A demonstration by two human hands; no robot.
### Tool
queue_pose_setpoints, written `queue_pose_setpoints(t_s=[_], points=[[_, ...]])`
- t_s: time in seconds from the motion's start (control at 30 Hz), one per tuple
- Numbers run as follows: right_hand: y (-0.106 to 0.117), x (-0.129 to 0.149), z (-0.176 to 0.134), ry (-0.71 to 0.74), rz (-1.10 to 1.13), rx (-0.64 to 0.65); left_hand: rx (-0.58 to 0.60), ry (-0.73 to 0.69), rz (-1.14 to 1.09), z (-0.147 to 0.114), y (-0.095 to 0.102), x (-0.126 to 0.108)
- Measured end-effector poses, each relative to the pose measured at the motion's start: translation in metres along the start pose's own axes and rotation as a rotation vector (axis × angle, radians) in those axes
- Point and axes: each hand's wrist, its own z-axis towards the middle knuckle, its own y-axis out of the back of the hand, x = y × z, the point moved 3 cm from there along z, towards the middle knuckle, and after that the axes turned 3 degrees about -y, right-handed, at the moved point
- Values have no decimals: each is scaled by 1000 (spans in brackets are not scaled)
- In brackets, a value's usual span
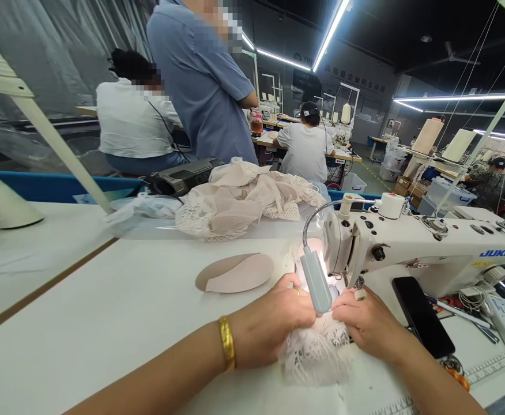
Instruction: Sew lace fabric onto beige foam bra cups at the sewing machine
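Observation:
Under the head of a white sewing machine [412,245] lies a piece of pale pink lace fabric [317,357], its lacy edge hanging toward me. My left hand [274,317] presses on the fabric from the left, fingers curled and closed on it. From the right, my right hand [365,320] pinches the same fabric close to the needle area. A small grey lamp [316,282] on a bent neck lights the spot and hides part of the fingertips and the needle. Left of my hands, two overlapping beige oval pads [235,274] lie flat on the white table [118,323].
Behind the pads a heap of lace garments [244,199] rests on clear plastic. To the right are a black phone [423,317], a ruler strip [490,366] and small tools. A thread cone [4,199] stands at left. Several people are beyond the table.

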Motion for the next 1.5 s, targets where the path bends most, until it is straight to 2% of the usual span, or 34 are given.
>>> queue_pose_setpoints(t_s=[0.2, 0.37, 0.5, 0.8, 0.9, 1.0, 1.13, 1.27, 1.4, 1.5], points=[[11, 1, 2, -91, -42, -96, -15, 20, -49, 3, -1, 6], [18, 0, 4, -138, 37, -182, 8, 76, -87, 8, 12, 4], [15, -5, 5, -192, 95, -184, -15, 100, -91, 11, 21, -2], [15, 2, 3, -129, 92, -242, 26, 109, -178, 4, 12, 4], [18, 13, 3, -62, 93, -188, 48, 139, -127, -3, 14, 0], [14, 24, 5, 24, 124, -74, 68, 264, 49, -5, 14, -9], [-1, 23, 8, 4, -12, 6, 83, 376, 181, -4, -2, -20], [-7, 11, 5, -29, -136, -46, 61, 349, 154, -8, -10, -23], [7, -1, 2, -73, -75, -112, 78, 303, 29, -14, 6, -24], [22, -5, 0, -64, -28, -89, 124, 227, -34, -14, 16, -25]])
